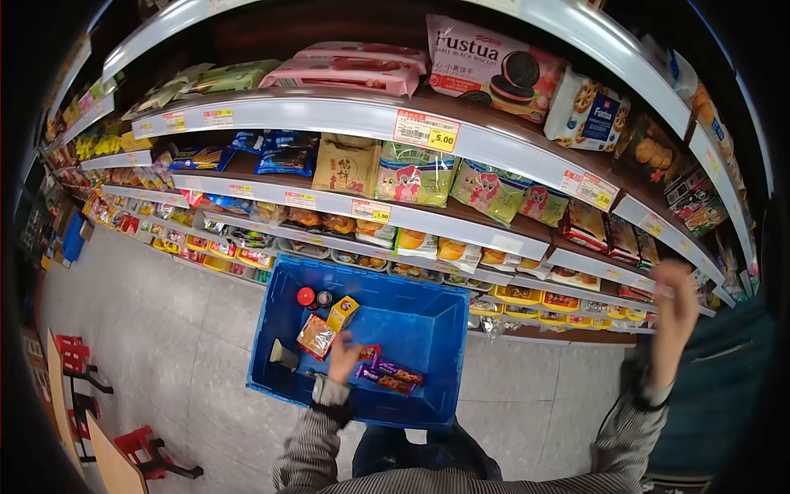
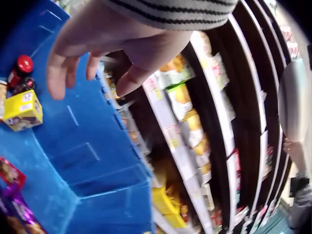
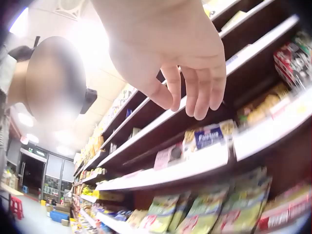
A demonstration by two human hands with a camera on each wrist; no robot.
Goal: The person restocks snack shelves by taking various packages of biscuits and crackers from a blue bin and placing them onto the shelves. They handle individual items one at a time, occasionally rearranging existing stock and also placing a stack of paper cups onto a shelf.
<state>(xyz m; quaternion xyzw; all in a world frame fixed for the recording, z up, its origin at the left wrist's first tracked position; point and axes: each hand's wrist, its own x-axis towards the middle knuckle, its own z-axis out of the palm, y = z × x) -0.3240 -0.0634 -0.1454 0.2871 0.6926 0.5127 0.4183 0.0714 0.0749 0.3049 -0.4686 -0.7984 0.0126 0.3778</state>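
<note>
My left hand [image 1: 344, 362] hovers over a blue plastic crate [image 1: 395, 309], fingers loosely bent and holding nothing. In the crate are a red-lidded jar [image 1: 306, 296], a dark-lidded jar [image 1: 325, 299], a yellow box [image 2: 23, 111], a red-edged packet [image 1: 316, 336], a pale item [image 1: 284, 355] by the left wall, and purple snack packs [image 1: 393, 379]. Out to the right, my raised right hand [image 3: 168, 58] is empty, its fingers relaxed and hanging down. It is in front of the shelves, where a blue-and-white Fustua biscuit pack [image 3: 209, 136] shows below it.
Shelves with white price rails [image 1: 494, 144] curve across the front, stocked with pink packs [image 1: 350, 74], a large Fustua bag [image 1: 494, 70] and green pony packets [image 1: 415, 174]. Red stools [image 1: 140, 449] and tan tabletops [image 1: 111, 461] stand at left on the tiled floor [image 1: 197, 329].
</note>
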